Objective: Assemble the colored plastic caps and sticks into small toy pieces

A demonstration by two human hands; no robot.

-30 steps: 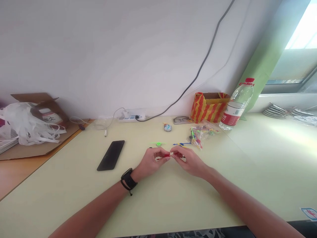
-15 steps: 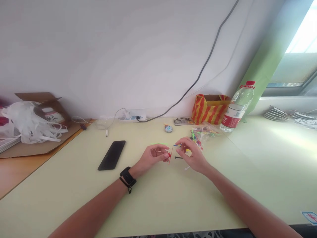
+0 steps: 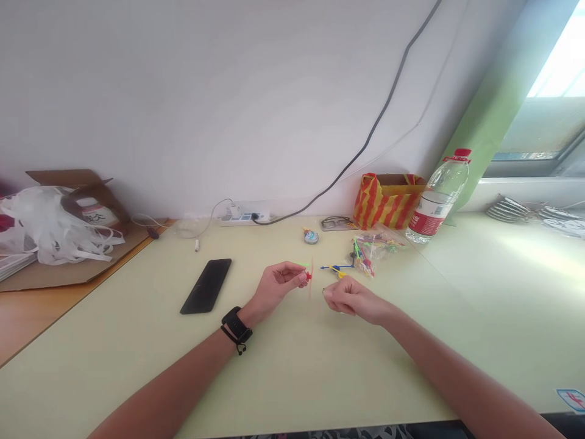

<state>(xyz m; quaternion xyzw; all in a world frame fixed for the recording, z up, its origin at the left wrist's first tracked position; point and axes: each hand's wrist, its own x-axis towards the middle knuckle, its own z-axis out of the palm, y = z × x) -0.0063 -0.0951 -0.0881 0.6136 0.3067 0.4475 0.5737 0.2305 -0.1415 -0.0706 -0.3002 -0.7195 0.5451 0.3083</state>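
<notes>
My left hand (image 3: 284, 281) pinches a small red plastic piece (image 3: 308, 277) with a thin upright reddish strip (image 3: 311, 286) at its right side. A bit of green shows behind those fingertips. To the right, my right hand (image 3: 345, 296) is low over the table with its fingers curled together; a small dark tip shows at the fingers, but what they hold is mostly hidden. Just beyond it lie a blue arrow-shaped piece (image 3: 336, 267) and a yellow piece (image 3: 340, 274). Farther back is a clear bag (image 3: 375, 244) with several coloured plastic pieces.
A black phone (image 3: 206, 286) lies left of my left hand. Along the wall are a power strip (image 3: 247, 218), a small round tin (image 3: 311, 237), glasses (image 3: 337, 223), a striped bag (image 3: 386, 201) and a water bottle (image 3: 436, 198). White straps (image 3: 64, 225) lie at the left.
My right hand has moved down and its fingers have closed, uncovering the blue and yellow pieces. The left hand has shifted slightly up and left with the red piece, and the strip stands more upright.
</notes>
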